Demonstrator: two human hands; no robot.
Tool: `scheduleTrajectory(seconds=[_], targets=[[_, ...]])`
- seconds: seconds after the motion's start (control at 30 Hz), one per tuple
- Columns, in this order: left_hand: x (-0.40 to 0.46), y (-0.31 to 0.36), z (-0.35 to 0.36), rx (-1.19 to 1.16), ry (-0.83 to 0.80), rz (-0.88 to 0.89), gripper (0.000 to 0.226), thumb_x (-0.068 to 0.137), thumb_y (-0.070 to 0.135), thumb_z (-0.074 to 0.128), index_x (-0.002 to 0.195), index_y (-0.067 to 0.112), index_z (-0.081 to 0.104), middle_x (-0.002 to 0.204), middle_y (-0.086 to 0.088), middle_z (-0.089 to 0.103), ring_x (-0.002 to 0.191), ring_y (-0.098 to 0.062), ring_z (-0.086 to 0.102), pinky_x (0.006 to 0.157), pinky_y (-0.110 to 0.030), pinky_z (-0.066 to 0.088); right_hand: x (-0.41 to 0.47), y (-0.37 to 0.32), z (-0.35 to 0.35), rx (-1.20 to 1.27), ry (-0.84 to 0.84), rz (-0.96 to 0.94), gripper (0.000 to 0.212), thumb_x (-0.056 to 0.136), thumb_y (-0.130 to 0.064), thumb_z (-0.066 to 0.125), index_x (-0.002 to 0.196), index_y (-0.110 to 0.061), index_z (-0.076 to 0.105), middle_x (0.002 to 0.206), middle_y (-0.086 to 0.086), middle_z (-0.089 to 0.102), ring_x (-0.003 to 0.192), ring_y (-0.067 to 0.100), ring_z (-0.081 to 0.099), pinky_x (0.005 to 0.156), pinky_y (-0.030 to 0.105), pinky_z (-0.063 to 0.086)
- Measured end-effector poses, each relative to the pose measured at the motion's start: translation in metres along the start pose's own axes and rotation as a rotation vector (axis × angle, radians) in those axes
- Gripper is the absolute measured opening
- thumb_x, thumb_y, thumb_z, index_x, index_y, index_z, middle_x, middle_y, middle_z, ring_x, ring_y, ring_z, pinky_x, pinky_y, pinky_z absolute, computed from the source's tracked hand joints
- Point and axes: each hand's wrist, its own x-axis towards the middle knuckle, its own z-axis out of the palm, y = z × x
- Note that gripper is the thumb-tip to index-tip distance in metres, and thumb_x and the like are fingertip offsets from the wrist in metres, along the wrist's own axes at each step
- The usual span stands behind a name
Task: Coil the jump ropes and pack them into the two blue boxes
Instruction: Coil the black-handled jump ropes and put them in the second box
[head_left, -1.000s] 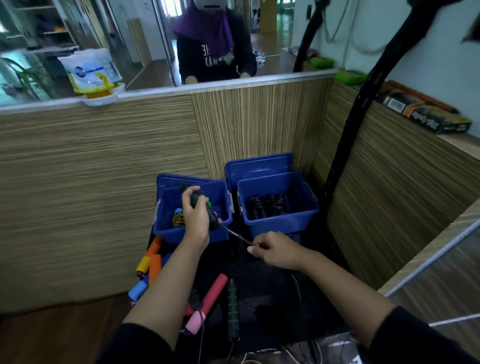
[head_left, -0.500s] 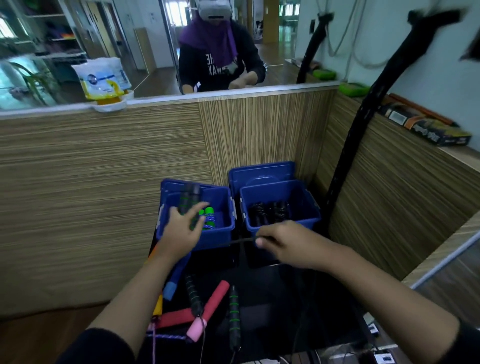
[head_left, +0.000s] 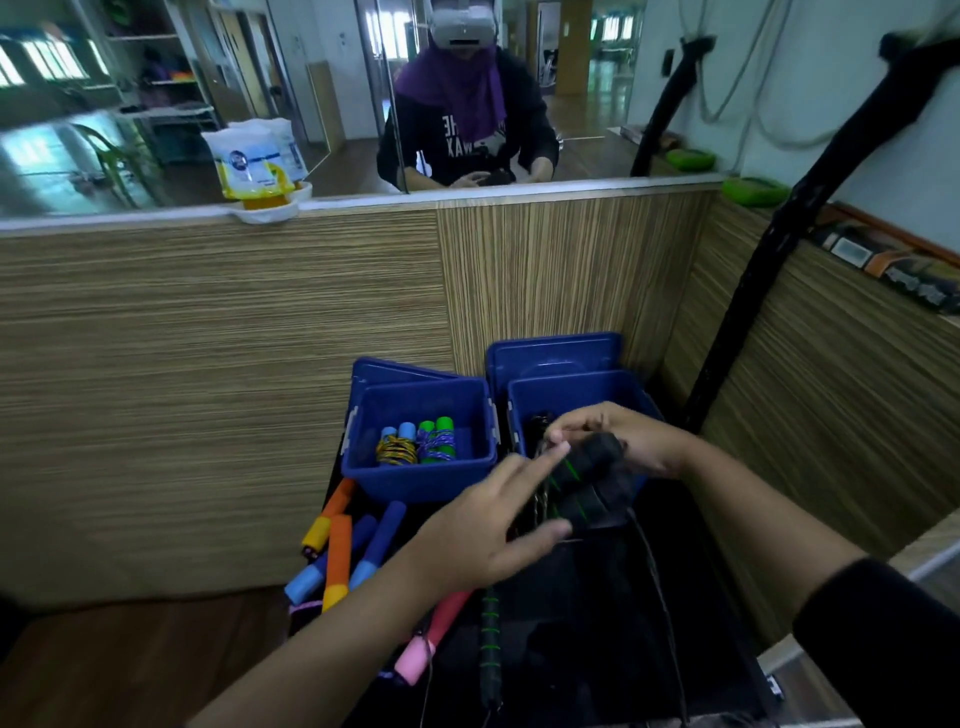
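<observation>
While the black green-ringed handles (head_left: 592, 486) are gripped by the right hand (head_left: 631, 441) just over the right blue box (head_left: 574, 389), long axis slanting toward it, the left hand (head_left: 483, 530) is held straight-fingered, touching their near side.

Right hand (head_left: 631, 441) grips a pair of black jump-rope handles with green stripes (head_left: 589, 480) over the right blue box (head_left: 582, 387); left hand (head_left: 485, 525), fingers extended, touches them. The left blue box (head_left: 415, 473) holds two coiled ropes (head_left: 418, 447). Orange, blue and pink handles (head_left: 340, 553) lie on the dark surface (head_left: 571, 649).
</observation>
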Motion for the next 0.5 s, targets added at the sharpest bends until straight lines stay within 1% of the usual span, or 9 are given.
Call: scheduleTrajectory(seconds=[0.07, 0.1, 0.13, 0.2, 0.27, 0.33, 0.4, 0.43, 0.5], targets=[[0.006, -0.008, -0.007, -0.073, 0.182, -0.071, 0.059, 0.095, 0.052, 0.044, 0.148, 0.031, 0.027, 0.129, 0.001, 0.05, 0.116, 0.0, 0.048, 0.099, -0.015, 0.036, 0.005, 0.018, 0.022, 0.193, 0.11, 0.033, 0.024, 0.082, -0.026, 0.067, 0.084, -0.003, 0.064, 0.074, 0.019, 0.058, 0.067, 0.025, 0.056, 0.065, 0.032, 0.046], [0.008, -0.015, -0.011, -0.088, 0.25, -0.118, 0.056, 0.095, 0.051, 0.044, 0.146, 0.031, 0.031, 0.131, 0.002, 0.051, 0.12, 0.002, 0.046, 0.101, -0.015, 0.034, 0.008, 0.024, 0.038, 0.207, 0.147, 0.06, 0.025, 0.083, -0.032, 0.065, 0.074, -0.01, 0.065, 0.063, 0.016, 0.054, 0.055, 0.021, 0.052, 0.06, 0.032, 0.044], [0.01, -0.023, -0.014, -0.082, 0.3, -0.166, 0.054, 0.095, 0.051, 0.045, 0.144, 0.031, 0.033, 0.131, 0.003, 0.051, 0.122, 0.001, 0.045, 0.102, -0.015, 0.034, 0.01, 0.029, 0.056, 0.206, 0.159, 0.096, 0.027, 0.089, -0.036, 0.058, 0.072, -0.016, 0.065, 0.056, 0.011, 0.051, 0.048, 0.017, 0.05, 0.057, 0.031, 0.045], [0.012, -0.041, -0.019, -0.041, 0.405, -0.265, 0.053, 0.095, 0.049, 0.045, 0.143, 0.027, 0.037, 0.128, 0.007, 0.05, 0.117, 0.002, 0.045, 0.097, -0.007, 0.032, 0.012, 0.035, 0.089, 0.171, 0.119, 0.177, 0.031, 0.1, -0.035, 0.039, 0.085, -0.018, 0.061, 0.052, 0.006, 0.05, 0.045, 0.016, 0.056, 0.052, 0.026, 0.05], [0.013, -0.061, -0.024, -0.003, 0.544, -0.404, 0.055, 0.095, 0.045, 0.043, 0.143, 0.018, 0.039, 0.123, 0.005, 0.049, 0.107, 0.005, 0.043, 0.085, 0.002, 0.029, 0.008, 0.039, 0.114, 0.082, 0.079, 0.236, 0.028, 0.103, -0.028, 0.033, 0.091, -0.013, 0.053, 0.052, 0.005, 0.05, 0.046, 0.013, 0.06, 0.05, 0.022, 0.048], [0.01, -0.079, -0.029, 0.038, 0.605, -0.559, 0.056, 0.098, 0.043, 0.042, 0.144, 0.013, 0.037, 0.124, -0.005, 0.05, 0.107, -0.006, 0.046, 0.084, -0.009, 0.031, 0.005, 0.041, 0.128, -0.145, 0.067, 0.2, 0.024, 0.102, -0.025, 0.035, 0.089, -0.012, 0.051, 0.056, 0.004, 0.053, 0.048, 0.012, 0.059, 0.054, 0.026, 0.047], [0.001, -0.095, -0.025, 0.14, 0.489, -0.711, 0.055, 0.1, 0.041, 0.04, 0.148, 0.015, 0.032, 0.13, -0.013, 0.047, 0.111, -0.027, 0.053, 0.085, -0.029, 0.038, 0.005, 0.034, 0.132, -0.469, 0.109, 0.09, 0.024, 0.1, -0.026, 0.041, 0.085, -0.011, 0.052, 0.067, 0.008, 0.056, 0.06, 0.023, 0.06, 0.061, 0.03, 0.044], [-0.005, -0.1, -0.019, 0.231, 0.378, -0.747, 0.055, 0.1, 0.042, 0.039, 0.148, 0.018, 0.03, 0.131, -0.014, 0.046, 0.108, -0.032, 0.055, 0.082, -0.035, 0.042, 0.006, 0.027, 0.131, -0.576, 0.121, 0.035, 0.025, 0.099, -0.027, 0.043, 0.083, -0.01, 0.052, 0.072, 0.011, 0.058, 0.067, 0.028, 0.059, 0.063, 0.031, 0.042], [-0.016, -0.104, -0.002, 0.366, 0.173, -0.711, 0.055, 0.099, 0.049, 0.033, 0.149, 0.024, 0.03, 0.129, -0.012, 0.046, 0.099, -0.034, 0.06, 0.073, -0.038, 0.047, 0.01, 0.011, 0.122, -0.699, 0.104, -0.03, 0.027, 0.098, -0.027, 0.043, 0.081, -0.008, 0.053, 0.079, 0.018, 0.061, 0.073, 0.033, 0.058, 0.063, 0.031, 0.039]])
